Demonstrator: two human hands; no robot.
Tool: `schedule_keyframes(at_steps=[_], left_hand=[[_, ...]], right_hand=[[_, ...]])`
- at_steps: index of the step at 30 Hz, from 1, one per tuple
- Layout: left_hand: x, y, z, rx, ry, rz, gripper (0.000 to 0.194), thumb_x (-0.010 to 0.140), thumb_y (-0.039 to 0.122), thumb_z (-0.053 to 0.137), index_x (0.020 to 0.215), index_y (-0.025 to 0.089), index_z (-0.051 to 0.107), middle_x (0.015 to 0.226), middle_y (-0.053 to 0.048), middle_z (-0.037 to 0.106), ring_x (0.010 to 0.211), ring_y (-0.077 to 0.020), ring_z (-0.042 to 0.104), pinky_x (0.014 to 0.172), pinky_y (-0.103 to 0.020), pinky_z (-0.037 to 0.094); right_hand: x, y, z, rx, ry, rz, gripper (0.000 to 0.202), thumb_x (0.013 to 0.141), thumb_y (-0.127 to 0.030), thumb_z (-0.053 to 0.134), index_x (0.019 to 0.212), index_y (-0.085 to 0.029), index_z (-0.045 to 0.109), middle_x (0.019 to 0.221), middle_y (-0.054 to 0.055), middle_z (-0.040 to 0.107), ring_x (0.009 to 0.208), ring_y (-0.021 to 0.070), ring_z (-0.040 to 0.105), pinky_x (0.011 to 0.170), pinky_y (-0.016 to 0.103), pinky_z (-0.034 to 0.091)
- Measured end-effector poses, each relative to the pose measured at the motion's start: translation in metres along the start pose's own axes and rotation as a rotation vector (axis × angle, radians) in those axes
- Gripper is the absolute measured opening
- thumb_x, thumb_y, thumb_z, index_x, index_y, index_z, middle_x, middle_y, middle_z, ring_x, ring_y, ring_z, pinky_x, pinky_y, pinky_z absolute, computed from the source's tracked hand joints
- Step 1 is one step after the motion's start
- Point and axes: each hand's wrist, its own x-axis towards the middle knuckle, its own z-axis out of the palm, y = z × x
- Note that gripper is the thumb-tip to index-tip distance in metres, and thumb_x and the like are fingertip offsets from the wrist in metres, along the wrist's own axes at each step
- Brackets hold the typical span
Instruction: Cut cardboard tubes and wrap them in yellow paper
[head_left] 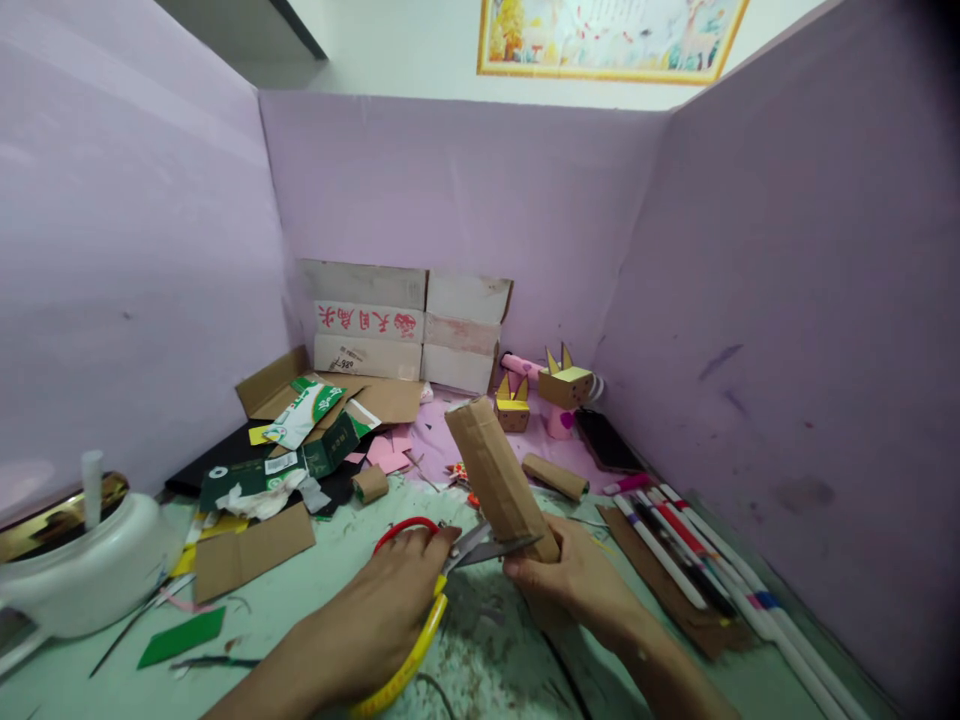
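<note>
My left hand (409, 580) is closed around a pair of scissors (420, 640) with red and yellow handles. Their blades are spread, and one lies across the lower end of a brown cardboard box (499, 475), long and narrow. That box is tilted, held at its lower right end by my right hand (570, 570), with the thumb in front. Whether the blade cuts into the cardboard, I cannot tell. Just behind the box lies a short brown cardboard tube (555, 477); a smaller cardboard roll (370, 485) rests to the left of the box.
Cardboard scraps and wrappers (304, 410) pile up at the left, near a white pot (90, 560). Several marker pens (697, 550) line the right wall, below a dark phone (607, 440). Small cardboard figures with pointed ears (566, 385) stand at the back. Purple panels (465, 190) enclose the table.
</note>
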Motion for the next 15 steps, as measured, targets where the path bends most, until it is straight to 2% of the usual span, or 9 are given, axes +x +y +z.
schedule_keyframes(at_steps=[4,7,11,15], left_hand=[[-0.004,0.002,-0.004,-0.075,-0.092,-0.059,0.066,0.08,0.013,0.036,0.142,0.02,0.016,0.146,-0.013,0.027,0.134,-0.026,0.023,0.108,-0.047,0.022],[-0.005,0.007,-0.01,-0.059,-0.145,-0.099,0.07,0.078,0.012,0.038,0.143,0.017,0.014,0.148,-0.015,0.022,0.136,-0.0277,0.018,0.109,-0.047,0.019],[-0.004,0.009,-0.012,-0.038,-0.147,-0.102,0.07,0.075,0.01,0.04,0.142,0.016,0.02,0.144,-0.016,0.031,0.133,-0.0298,0.025,0.107,-0.048,0.024],[-0.003,0.004,-0.006,-0.039,-0.113,-0.062,0.064,0.078,0.016,0.04,0.14,0.018,0.024,0.141,-0.014,0.036,0.13,-0.0275,0.032,0.106,-0.045,0.027]], right_hand=[[-0.001,-0.003,0.003,-0.017,0.032,0.016,0.012,0.059,-0.021,0.063,0.066,-0.017,0.055,0.058,-0.004,0.046,0.055,0.0116,0.039,0.05,0.023,0.03],[-0.001,-0.004,0.003,0.011,0.014,0.019,0.013,0.058,-0.022,0.062,0.065,-0.017,0.052,0.058,-0.004,0.044,0.055,0.0112,0.037,0.05,0.023,0.028],[-0.001,-0.005,0.001,0.061,-0.03,0.022,0.013,0.056,-0.023,0.061,0.065,-0.017,0.053,0.058,-0.004,0.043,0.055,0.012,0.036,0.049,0.023,0.027],[-0.002,-0.006,0.001,0.041,-0.026,-0.001,0.013,0.056,-0.024,0.061,0.065,-0.017,0.052,0.059,-0.003,0.044,0.056,0.0127,0.036,0.051,0.024,0.028]])
